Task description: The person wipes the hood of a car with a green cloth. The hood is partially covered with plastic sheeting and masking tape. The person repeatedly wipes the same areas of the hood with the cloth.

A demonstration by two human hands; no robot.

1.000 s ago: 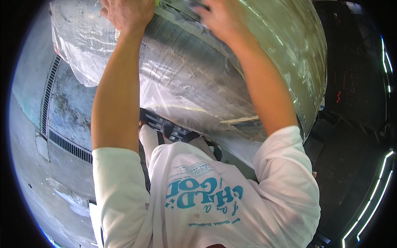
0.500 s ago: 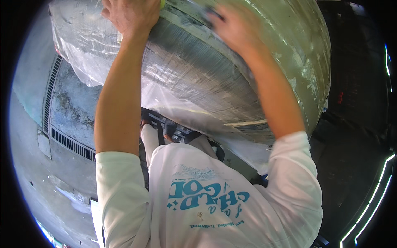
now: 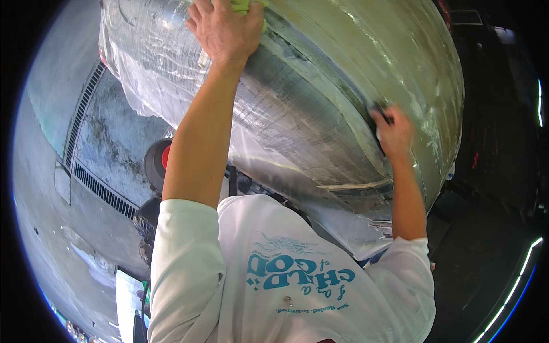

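Observation:
A large curved body [image 3: 297,108], silvery under clear plastic film on one side and olive-toned on the other, fills the upper middle. A long dark groove [image 3: 343,86] runs diagonally along it. At the top, my left hand [image 3: 226,28] presses a yellow-green cloth [image 3: 247,7] against the surface, with most of the cloth hidden. Farther right, my right hand [image 3: 396,132] grips a small dark tool [image 3: 382,113] whose tip meets the groove. Motion blurs the tool, so its exact kind cannot be made out.
Loose clear plastic film [image 3: 137,97] hangs off the left side of the body. On the grey floor to the left runs a dark drain grate [image 3: 103,186]. A round dark item with a red centre [image 3: 166,157] shows behind my left forearm. Light strips glow at the right.
My right hand has slid down and right along the groove with the tool. In the picture, my left hand and the cloth sit farther right and lower. The whole view has shifted.

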